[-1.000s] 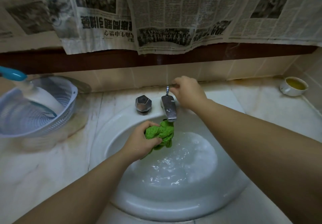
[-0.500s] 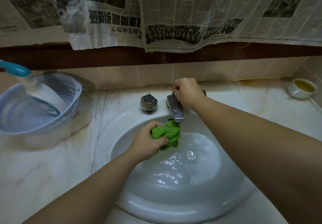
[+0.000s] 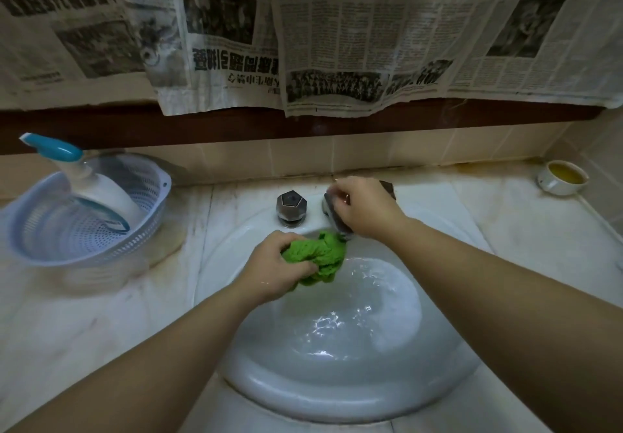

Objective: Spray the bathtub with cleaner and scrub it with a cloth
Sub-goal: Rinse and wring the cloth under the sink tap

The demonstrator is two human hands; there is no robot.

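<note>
**Cloth held under tap spout, spray bottle parked in basket**

A bunched green cloth (image 3: pixel 317 257) is gripped in the left hand (image 3: pixel 276 269), fingers curled round it, above the water in the white basin (image 3: pixel 337 395) and just below the tap spout (image 3: pixel 338 227). No long axis can be assigned to the crumpled cloth. The right hand (image 3: pixel 365 208) is laid over the top of the tap with fingers curled; what exactly is held under them cannot be told. A chrome knob (image 3: pixel 291 206) is seen just left of the tap. The spray bottle (image 3: pixel 97 190) is leaned in a perforated plastic basket (image 3: pixel 145 230) on the left of the counter, long axis tilted, blue nozzle head (image 3: pixel 55 148) directed up and left. A small bowl of yellow liquid (image 3: pixel 563 176) is noted at the far right. Newspaper sheets (image 3: pixel 371 45) are hung along the wall.
</note>
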